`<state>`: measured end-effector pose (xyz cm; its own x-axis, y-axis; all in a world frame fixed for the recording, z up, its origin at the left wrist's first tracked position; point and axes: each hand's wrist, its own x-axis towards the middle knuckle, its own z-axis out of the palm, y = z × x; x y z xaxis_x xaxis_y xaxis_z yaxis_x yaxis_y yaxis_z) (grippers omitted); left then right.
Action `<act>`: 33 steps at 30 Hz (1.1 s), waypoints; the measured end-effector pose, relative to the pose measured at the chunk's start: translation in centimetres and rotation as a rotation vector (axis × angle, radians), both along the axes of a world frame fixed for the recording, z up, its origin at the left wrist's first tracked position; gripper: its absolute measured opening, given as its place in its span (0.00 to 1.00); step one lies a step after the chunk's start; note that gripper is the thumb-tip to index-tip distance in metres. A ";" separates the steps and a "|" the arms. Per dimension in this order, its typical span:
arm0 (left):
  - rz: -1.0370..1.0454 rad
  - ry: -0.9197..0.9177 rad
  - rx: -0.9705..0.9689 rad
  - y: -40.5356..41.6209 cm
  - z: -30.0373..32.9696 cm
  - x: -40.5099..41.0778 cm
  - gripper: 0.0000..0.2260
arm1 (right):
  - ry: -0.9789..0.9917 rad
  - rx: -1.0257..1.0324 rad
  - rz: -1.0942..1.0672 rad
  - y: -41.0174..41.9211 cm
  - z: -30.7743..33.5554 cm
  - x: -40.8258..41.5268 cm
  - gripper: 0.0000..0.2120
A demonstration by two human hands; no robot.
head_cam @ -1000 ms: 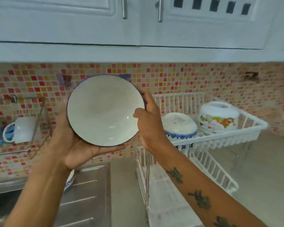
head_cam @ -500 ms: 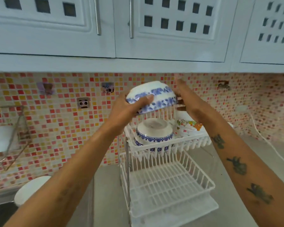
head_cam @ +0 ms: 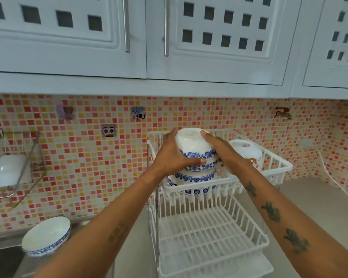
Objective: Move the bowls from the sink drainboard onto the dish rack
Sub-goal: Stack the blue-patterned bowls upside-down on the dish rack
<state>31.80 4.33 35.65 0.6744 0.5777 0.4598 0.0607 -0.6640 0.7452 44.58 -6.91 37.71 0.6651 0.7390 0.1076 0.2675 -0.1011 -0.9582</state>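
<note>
A white bowl with a blue flower band (head_cam: 193,145) is upside down, held from both sides by my left hand (head_cam: 173,155) and my right hand (head_cam: 223,151). It rests on or just over a second upturned blue-patterned bowl (head_cam: 191,178) in the top tier of the white dish rack (head_cam: 277,169). Another upturned bowl with orange and green print (head_cam: 246,150) sits to the right in the same tier. One more blue-rimmed bowl (head_cam: 45,235) stands upright on the drainboard (head_cam: 4,239) at lower left.
The rack's lower tier (head_cam: 209,233) has nothing in it. A wire wall shelf with a white mug (head_cam: 10,169) hangs at the left. White cabinets (head_cam: 169,37) overhang the tiled wall. A white cord (head_cam: 338,187) runs along the counter at right.
The bowl has come down from above the rack onto the upturned bowl in the top tier, both hands still on it. My view tilted down a little.
</note>
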 end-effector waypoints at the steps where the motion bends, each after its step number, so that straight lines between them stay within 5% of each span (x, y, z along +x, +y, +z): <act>1: -0.001 0.014 0.020 -0.1 -0.1 -0.1 0.50 | 0.015 -0.007 -0.007 0.3 -0.5 0.5 0.48; 11: -0.014 0.231 0.112 0.1 -0.6 0.2 0.51 | 0.104 -0.038 0.013 0.6 -2.1 0.8 0.09; 33: 0.011 0.529 0.219 0.0 -0.6 0.8 0.52 | 0.129 -0.168 0.039 1.6 -3.1 1.6 0.16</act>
